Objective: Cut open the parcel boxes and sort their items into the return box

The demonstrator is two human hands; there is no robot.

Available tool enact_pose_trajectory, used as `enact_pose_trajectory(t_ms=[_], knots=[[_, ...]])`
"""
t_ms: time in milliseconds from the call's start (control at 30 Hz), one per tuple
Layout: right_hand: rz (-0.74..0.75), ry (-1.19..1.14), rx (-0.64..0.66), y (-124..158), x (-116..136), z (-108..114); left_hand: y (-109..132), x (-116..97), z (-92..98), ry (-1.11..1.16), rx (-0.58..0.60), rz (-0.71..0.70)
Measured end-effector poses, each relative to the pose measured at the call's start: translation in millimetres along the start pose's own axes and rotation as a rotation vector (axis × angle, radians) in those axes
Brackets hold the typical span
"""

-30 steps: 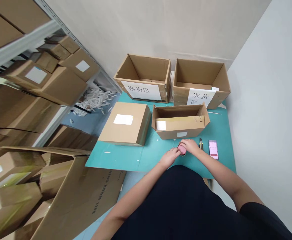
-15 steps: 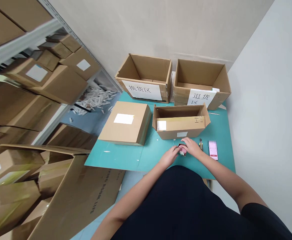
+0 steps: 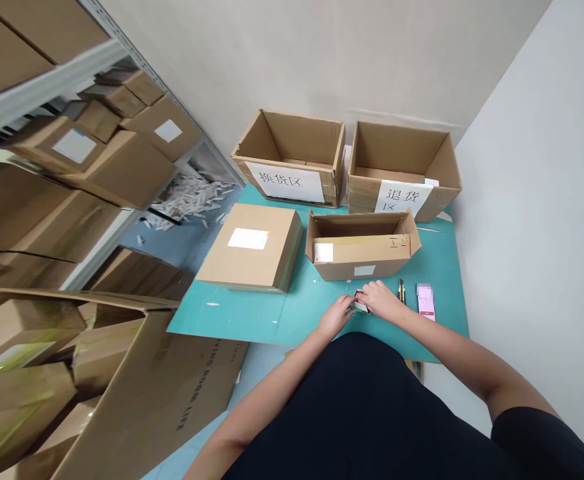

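Near the front edge of the green table, a small box (image 3: 361, 306) with a dark rim and pale contents lies between my hands. My left hand (image 3: 338, 315) grips its left side, fingers closed on it. The fingers of my right hand (image 3: 378, 299) are bent over its upper right part and press together there; they partly hide the box. Just right of my right hand lie a yellow and black cutter (image 3: 402, 292) and a phone (image 3: 426, 302) with a pink screen.
Behind my hands stands an open narrow carton (image 3: 365, 260). A closed carton (image 3: 242, 250) sits to the left. Two labelled open boxes (image 3: 292, 180) (image 3: 397, 193) stand by the wall. Shelves of cartons (image 3: 122, 167) and a large filled carton (image 3: 172, 393) are at the left.
My right hand has shifted slightly down over the small box. The pink thing seen in it before is now mostly out of sight, and a bit of green shows at its lower edge.
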State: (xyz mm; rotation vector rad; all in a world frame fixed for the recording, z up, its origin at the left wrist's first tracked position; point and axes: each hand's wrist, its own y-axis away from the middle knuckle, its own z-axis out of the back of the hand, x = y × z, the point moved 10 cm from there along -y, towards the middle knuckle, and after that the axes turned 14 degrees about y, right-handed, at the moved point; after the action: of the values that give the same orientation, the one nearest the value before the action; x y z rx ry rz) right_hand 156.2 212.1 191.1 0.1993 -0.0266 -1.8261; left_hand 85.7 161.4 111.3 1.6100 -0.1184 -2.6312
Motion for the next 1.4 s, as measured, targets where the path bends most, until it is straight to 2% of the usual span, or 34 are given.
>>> enact_pose_trajectory(t_ms=[233, 333, 600, 900, 1067, 1167, 1300, 1400], knots=[[0.104, 0.025, 0.090, -4, 12, 2, 0, -2, -5.0, -0.063, 0.021, -0.082], [0.089, 0.023, 0.136, -5, 10, -2, 1, -4, -7.4, -0.072, 0.036, -0.108], [0.041, 0.061, 0.152, -7, 8, -3, 2, -4, -9.1, -0.060, 0.036, -0.159], [-0.021, 0.101, 0.274, -17, 7, -16, 0, 0, -13.0, -0.058, 0.023, -0.118], [0.026, 0.052, 0.275, -16, 6, -13, 5, 1, -14.2, -0.041, 0.001, -0.090], [0.056, -0.010, 0.260, -11, 3, -3, 8, 2, -14.7, 0.042, -0.031, -0.070], [0.085, -0.051, 0.257, -7, 1, 16, 0, 10, -10.9, 0.322, -0.079, -0.025], [0.114, -0.049, 0.266, -7, 5, 28, -14, 18, -14.2, 0.461, 0.003, 0.026]])
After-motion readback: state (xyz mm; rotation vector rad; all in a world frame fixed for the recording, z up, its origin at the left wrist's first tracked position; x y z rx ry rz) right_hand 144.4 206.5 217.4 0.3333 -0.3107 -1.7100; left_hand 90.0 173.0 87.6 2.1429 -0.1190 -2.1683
